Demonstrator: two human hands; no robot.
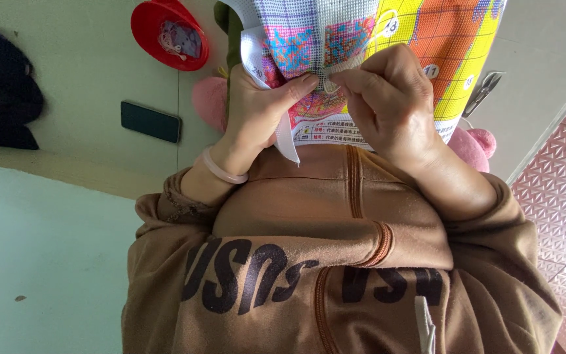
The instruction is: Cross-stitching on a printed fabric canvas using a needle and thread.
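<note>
Canvas (361, 33) with a printed grid in yellow, orange, pink and blue hangs in the top middle of the view, in front of the person's chest, and both hands hold its lower edge. Left hand (257, 108) grips the canvas from the left side: the thumb lies flat on the front of the cloth and the other fingers are behind it, so the fingers are clamped on the canvas. A pale pink bracelet (221, 169) sits on this wrist. Right hand (388, 98) is just beside the left one, with thumb and forefinger pressed together at the cloth near the middle; something thin seems pinched there, but it is too small to tell what. The tips of both hands almost touch.

Below the hands is a brown sweatshirt (335, 262) with dark letters. On the pale surface at the left lie a red dish (149, 26) with small things inside, a dark phone (150, 121) and a black cloth (1, 88). A pink plush thing (207, 98) shows behind the left hand. Small scissors (483, 92) lie at the right of the canvas. A red patterned floor (565, 190) is at the far right.
</note>
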